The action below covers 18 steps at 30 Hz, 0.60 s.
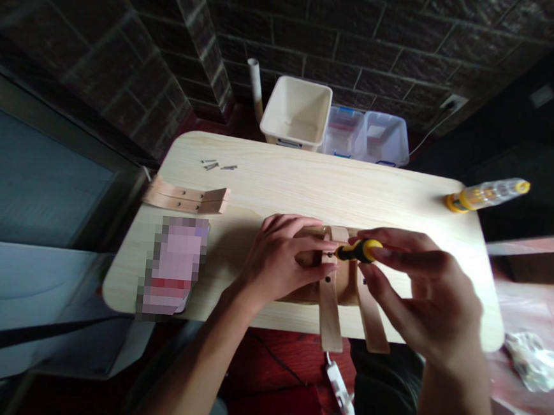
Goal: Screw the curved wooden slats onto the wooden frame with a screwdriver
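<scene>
My right hand (424, 289) holds a yellow and black screwdriver (367, 250) between thumb and fingers, its tip pointing left at a dark screw hole in a wooden strip (330, 314). A second wooden strip (373, 324) lies to the right, also across the brown wooden piece (299, 291). My left hand (280, 256) rests on that piece, its index finger and thumb pinched around the screw spot beside the tip; whatever sits between them is too small to tell.
Several screws (212, 165) and curved wooden strips (186, 198) lie at the table's (331, 180) left. A blurred-out phone (174, 266) is near the left edge, a clear yellow-capped bottle (489, 195) at the right. Bins (297, 110) stand behind; a power strip (342, 398) is below.
</scene>
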Available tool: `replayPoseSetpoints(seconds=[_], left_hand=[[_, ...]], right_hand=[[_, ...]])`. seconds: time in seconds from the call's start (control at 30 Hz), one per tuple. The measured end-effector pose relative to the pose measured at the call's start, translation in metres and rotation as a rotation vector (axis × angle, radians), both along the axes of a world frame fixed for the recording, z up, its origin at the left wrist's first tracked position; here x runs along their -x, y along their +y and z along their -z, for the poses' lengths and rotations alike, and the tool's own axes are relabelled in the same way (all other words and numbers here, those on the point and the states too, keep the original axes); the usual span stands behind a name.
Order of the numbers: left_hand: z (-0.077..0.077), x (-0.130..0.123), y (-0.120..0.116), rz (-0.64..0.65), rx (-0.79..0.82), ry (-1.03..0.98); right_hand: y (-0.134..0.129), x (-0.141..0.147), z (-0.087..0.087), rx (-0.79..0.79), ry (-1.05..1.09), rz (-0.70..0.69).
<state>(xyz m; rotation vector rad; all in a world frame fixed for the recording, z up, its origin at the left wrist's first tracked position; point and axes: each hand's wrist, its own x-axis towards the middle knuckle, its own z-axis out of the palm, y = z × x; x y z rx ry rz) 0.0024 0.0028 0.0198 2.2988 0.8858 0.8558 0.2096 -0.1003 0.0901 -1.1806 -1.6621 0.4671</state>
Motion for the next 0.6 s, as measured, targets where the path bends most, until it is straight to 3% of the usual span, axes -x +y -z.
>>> replayPoseSetpoints(seconds=[0.6], left_hand=[[0.0006,0.0007,0.0002,0.006,-0.013,0.004]], right_hand=[[-0.0008,0.0029,-0.0062,-0.002,-0.039,-0.005]])
